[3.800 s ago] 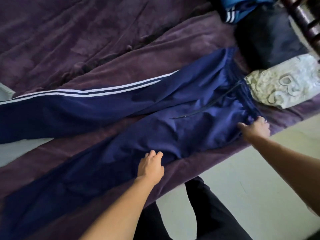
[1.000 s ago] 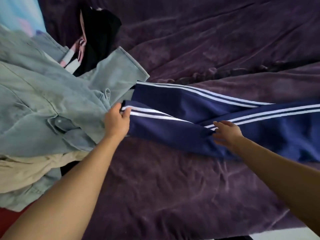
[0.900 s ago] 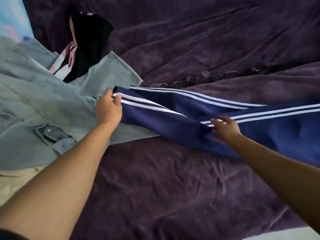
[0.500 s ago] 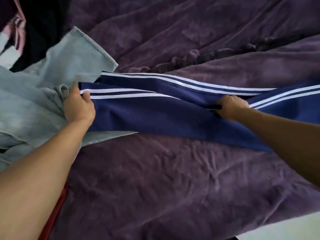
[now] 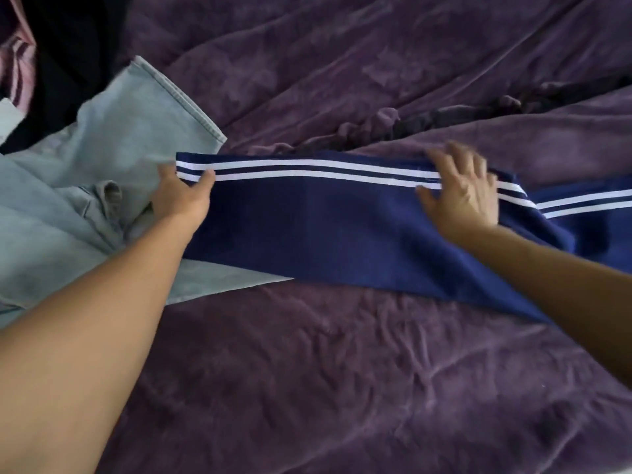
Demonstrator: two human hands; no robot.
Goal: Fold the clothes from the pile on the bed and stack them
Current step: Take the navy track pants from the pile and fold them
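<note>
across the bed [image 5: 342,388] a wrinkled purple blanket covers everything in view, with a dark bunched ridge running through its far half. toward the bed's left side lies a pile of clothes. a pale blue denim garment [image 5: 113,148] is the biggest piece, spread out with one hemmed end pointing toward the middle of the bed. behind it sits a black garment [image 5: 71,49] with a pink striped piece [image 5: 20,63] on its left.

the navy track pants [image 5: 307,230] lie stretched left to right over the blanket as a long flat band, with two white stripes along their far edge. the cuff end overlaps the denim, and the other end runs out of view on the right.

the left hand [image 5: 181,200] holds the cuff end, thumb on top over the stripes and fingers clamped on the hem. the right hand [image 5: 461,196], blurred, lies flat on the pants further right, its fingers apart and straight, resting over the stripes.
</note>
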